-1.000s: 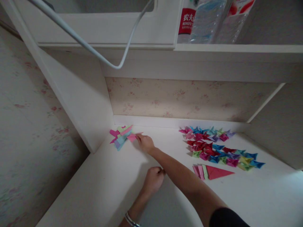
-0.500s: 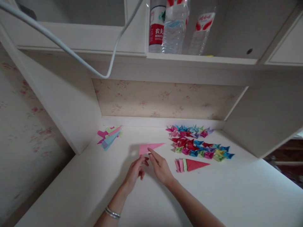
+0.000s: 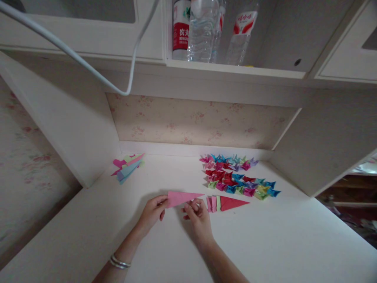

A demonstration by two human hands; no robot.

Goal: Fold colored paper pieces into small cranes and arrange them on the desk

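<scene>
A pink folded paper (image 3: 180, 198), long and narrowing to a point at the right, is held just above the white desk. My left hand (image 3: 154, 208) pinches its wide left end between thumb and fingers. Under its lower edge, my right hand (image 3: 198, 218) has curled fingers, with thumb and forefinger at the paper's rim. Just right of that hand lies an overlapping row of folded papers, with a red folded paper (image 3: 232, 203) on the right and a green and pink ones at the left.
Several colourful small folded paper figures (image 3: 235, 179) stand in rows at the back right. A fanned pile of folded papers (image 3: 128, 169) lies at the back left. Overhead, a shelf holds plastic bottles (image 3: 203, 31), and a white cable (image 3: 88, 67) hangs in front.
The pink paper has come off the desk and nearer to me. My left hand has moved left and taken its wide end; my right hand has shifted below it. The view has shifted slightly.
</scene>
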